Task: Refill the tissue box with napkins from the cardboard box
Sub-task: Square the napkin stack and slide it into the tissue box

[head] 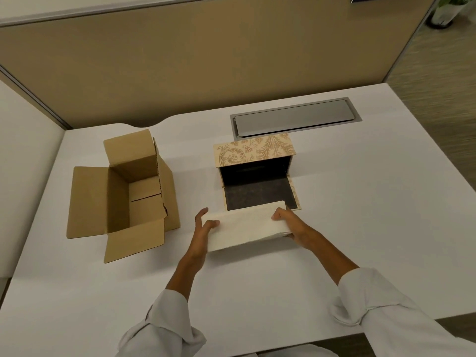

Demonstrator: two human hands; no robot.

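A white stack of napkins (244, 226) is held between both hands just in front of the tissue box. My left hand (203, 234) grips its left end and my right hand (289, 224) grips its right end. The tissue box (255, 152) has a beige floral pattern, lies on its side with a dark inside, and its flap (260, 194) is folded down flat toward me. The stack's far edge overlaps the flap's near edge. The brown cardboard box (121, 194) stands open to the left, and nothing shows inside it.
A white table (360, 215) carries everything. A grey cable hatch (293, 118) is set into the table behind the tissue box. A tan partition wall (206, 60) runs along the back. A potted plant (447, 11) stands on the floor at the far right.
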